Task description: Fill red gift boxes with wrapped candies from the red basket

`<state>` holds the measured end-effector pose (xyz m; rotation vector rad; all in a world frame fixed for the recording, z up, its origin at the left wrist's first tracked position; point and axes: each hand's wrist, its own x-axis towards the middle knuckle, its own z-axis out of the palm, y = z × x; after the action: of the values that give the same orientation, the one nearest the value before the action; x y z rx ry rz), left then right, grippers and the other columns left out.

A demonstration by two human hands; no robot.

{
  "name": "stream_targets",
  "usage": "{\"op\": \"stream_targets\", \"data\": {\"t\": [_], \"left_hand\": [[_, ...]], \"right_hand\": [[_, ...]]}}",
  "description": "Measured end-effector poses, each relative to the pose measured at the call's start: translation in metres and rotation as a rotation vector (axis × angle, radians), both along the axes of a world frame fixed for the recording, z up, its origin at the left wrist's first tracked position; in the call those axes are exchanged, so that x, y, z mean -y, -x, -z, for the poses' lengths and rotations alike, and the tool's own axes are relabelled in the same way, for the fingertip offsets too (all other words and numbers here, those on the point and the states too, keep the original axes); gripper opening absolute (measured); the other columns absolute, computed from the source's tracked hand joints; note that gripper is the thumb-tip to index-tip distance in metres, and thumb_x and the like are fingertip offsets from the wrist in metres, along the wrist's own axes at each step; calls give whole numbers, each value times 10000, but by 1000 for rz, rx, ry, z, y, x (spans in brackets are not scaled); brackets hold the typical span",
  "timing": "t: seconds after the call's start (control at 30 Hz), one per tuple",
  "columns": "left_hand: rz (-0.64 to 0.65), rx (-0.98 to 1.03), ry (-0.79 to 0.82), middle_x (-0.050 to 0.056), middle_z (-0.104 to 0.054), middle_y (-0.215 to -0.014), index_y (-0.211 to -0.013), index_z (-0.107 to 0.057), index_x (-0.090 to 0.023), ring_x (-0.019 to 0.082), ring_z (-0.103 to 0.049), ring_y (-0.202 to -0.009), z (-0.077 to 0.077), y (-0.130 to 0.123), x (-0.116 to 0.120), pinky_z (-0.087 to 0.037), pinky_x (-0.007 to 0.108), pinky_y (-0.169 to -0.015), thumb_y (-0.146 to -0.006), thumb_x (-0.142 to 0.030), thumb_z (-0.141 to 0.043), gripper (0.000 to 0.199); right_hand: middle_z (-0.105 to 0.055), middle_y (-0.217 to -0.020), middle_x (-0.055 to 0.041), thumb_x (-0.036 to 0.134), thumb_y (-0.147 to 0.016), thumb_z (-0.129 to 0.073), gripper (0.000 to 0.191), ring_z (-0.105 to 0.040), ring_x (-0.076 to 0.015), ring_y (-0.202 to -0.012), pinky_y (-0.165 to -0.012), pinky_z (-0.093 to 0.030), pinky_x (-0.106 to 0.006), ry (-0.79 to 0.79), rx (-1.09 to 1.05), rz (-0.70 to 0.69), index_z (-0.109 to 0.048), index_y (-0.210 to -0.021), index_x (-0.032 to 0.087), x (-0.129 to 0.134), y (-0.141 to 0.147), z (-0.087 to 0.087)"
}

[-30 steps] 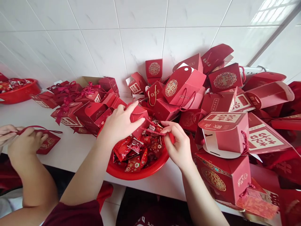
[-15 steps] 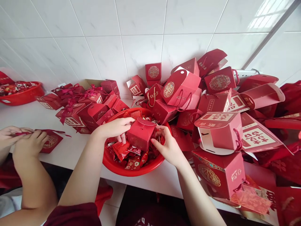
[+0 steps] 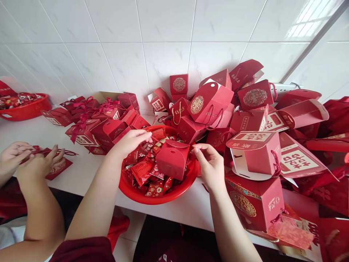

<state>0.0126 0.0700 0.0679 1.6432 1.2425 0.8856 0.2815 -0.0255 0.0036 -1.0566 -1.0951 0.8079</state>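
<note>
A small red gift box [image 3: 172,160] with its curved flap closed rests on the wrapped sweets [image 3: 143,171] in a red plastic basin [image 3: 160,199]. My left hand [image 3: 136,140] is at the box's upper left, fingertips pinched on a thin red cord that runs toward the box. On the other side, my right hand [image 3: 209,160] has thumb and forefinger pinched together just beside the box's top right corner. What lies between those fingertips is too small to make out, perhaps the other cord.
Red gift boxes [image 3: 209,102] are heaped at right and behind. Ribbon-tied boxes [image 3: 84,133] stand at left. A co-worker's hands [image 3: 35,162] handle a ribboned box [image 3: 58,169] at far left. Another red basin [image 3: 29,112] of sweets sits beyond, near the tiled wall.
Both my hands have moved from the box's sides outward, now pinching at either side. The box has shifted slightly right, and its top flap lies flatter.
</note>
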Motion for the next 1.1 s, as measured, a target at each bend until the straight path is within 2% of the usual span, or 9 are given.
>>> {"op": "stream_targets", "data": {"t": [0.2, 0.4, 0.6, 0.73, 0.77, 0.83, 0.9, 1.0, 1.1], "left_hand": [[-132, 845, 404, -33, -473, -536, -594, -479, -176, 125, -606, -610, -20, -7, 4, -579, 344, -864, -944, -272, -613, 387], [-246, 1000, 403, -10, -576, -637, -770, -578, -143, 73, -584, -561, -21, -5, 5, -586, 257, -786, -995, -102, -417, 280], [-256, 1055, 361, -24, -508, -631, -740, -497, -158, 61, -527, -539, -14, 9, -2, -531, 205, -649, -964, -53, -401, 266], [-311, 655, 225, -24, -500, -645, -791, -517, -172, 88, -471, -536, -3, 10, -7, -496, 224, -612, -915, -125, -521, 133], [-364, 449, 123, -6, -555, -708, -855, -560, -178, 113, -525, -603, 0, 7, -7, -520, 251, -670, -886, -161, -589, 46], [-407, -6, -142, 65, -671, -997, -1072, -632, -203, 208, -647, -932, 4, -4, -2, -539, 361, -927, -827, -241, -704, 258], [-247, -358, -346, 111, -606, -1366, -1291, -620, -237, 298, -530, -1335, 5, -21, 8, -377, 474, -1187, -854, -350, -704, 460], [97, -551, -327, 81, -442, -1597, -1455, -540, -277, 300, -396, -1500, 3, -47, 29, -287, 493, -1262, -995, -451, -501, 493], [229, -626, -358, 54, -313, -1692, -1550, -450, -304, 309, -325, -1552, -2, -64, 46, -295, 514, -1265, -1030, -443, -437, 538]], "right_hand": [[-641, -808, 29, 336, -805, -818, 212, -606, -112, -700, -742, -539, -263, -30, -547, -80, -686, -941, 240, -3, -10, -12], [-576, -888, 26, 270, -675, -846, 263, -500, -82, -667, -622, -489, -204, 44, -760, -25, -677, -872, 229, -6, -17, -16], [-641, -1109, -56, 351, -783, -722, 349, -554, -134, -784, -610, -468, -235, 6, -571, -29, -710, -1114, 241, -1, -16, -8], [-657, -1247, -89, 403, -886, -666, 366, -643, -177, -904, -749, -552, -312, 34, -375, -67, -666, -1211, 236, 1, -13, 5], [-655, -1274, -104, 422, -913, -646, 364, -661, -212, -990, -823, -569, -363, 57, -252, -79, -653, -1223, 231, 1, -12, 9], [-596, -1407, -149, 434, -929, -639, 399, -604, -302, -1248, -1017, -527, -509, 86, 102, -49, -632, -1264, 217, 2, -10, 15], [-446, -1579, -175, 398, -918, -663, 493, -418, -356, -1469, -1186, -345, -645, 61, 473, 4, -582, -1368, 213, 2, -7, 19], [-291, -1685, -167, 425, -892, -732, 761, -255, -366, -1569, -1250, -107, -726, 2, 783, -110, -399, -1551, 241, 4, -3, 17], [-332, -1672, -161, 479, -911, -729, 903, -277, -329, -1569, -1268, -203, -661, -18, 824, -306, -232, -1632, 256, 4, -2, 13]]}}
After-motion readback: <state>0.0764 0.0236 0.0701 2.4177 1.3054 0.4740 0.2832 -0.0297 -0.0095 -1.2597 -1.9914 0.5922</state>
